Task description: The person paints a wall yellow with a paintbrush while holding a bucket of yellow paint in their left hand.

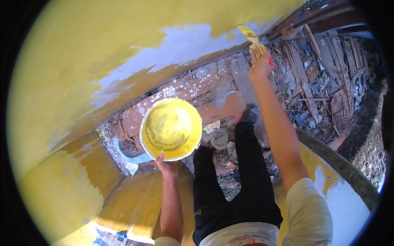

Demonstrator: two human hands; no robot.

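Observation:
My left hand (167,167) grips the near rim of a round white bucket (141,137), thumb over the edge. Yellow paint (168,125) coats the inside of the bucket and lies in its bottom. On my outstretched right arm, my right hand (260,61) is closed around a paintbrush (248,35) with a red handle end. Yellow paint covers the brush's flat head and smears my fingers. The brush tip is at the lower part of the wall (102,37), which is mostly yellow with an uneven white patch (180,45). I cannot tell whether the tip touches it.
Paint-spattered boards (193,88) run along the wall's foot. Rubble and litter (221,139) lie around my legs (254,172). Broken planks and rubbish (308,82) cover the ground at right. A curved ledge (340,168) and a yellow-streaked low wall (139,197) stand close by.

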